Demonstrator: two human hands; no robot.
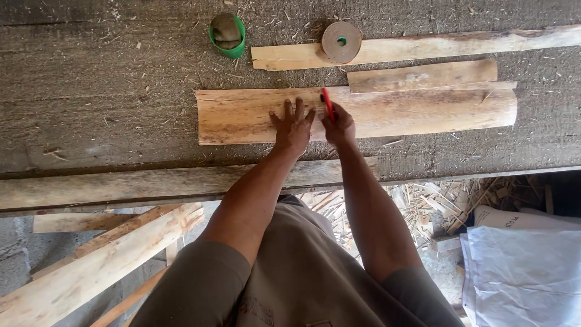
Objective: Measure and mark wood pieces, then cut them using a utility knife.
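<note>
Wood slab: pale, bark-edged slab (pixel 375 114) lying flat and lengthwise across the grey workbench (pixel 109 103); both my hands are on its middle part.
Left hand: my left hand (pixel 293 128) lies palm down on the slab, fingers spread wide and flat, gripping nothing, only pressing on the wood.
Right hand: my right hand (pixel 339 126) sits just beside the left, touching the slab, fingers curled tight around a red pencil (pixel 328 103).
Red pencil: it stands out of my fist and points away from me, its far end at the slab's far edge; I cannot tell whether the tip touches the wood.
Shorter board: a smaller board (pixel 422 75) lies along the far edge of the slab, to the right of my hands, touching or overlapping it.
Long plank: a narrow long plank (pixel 460 43) lies beyond that, running off the right side of the view.
Tape roll: a brown roll (pixel 341 42) with a green core rests on the long plank's left part.
Green cup: a green-rimmed round container (pixel 227 35) lies tipped on the bench left of the plank; its inside looks brownish, and I cannot tell what it holds.
Bench surface: strewn with sawdust and splinters.
Below the bench: loose planks (pixel 91 266) lean at the left; shavings and offcuts (pixel 436 206) pile at the right beside white sacks (pixel 526 266).
</note>
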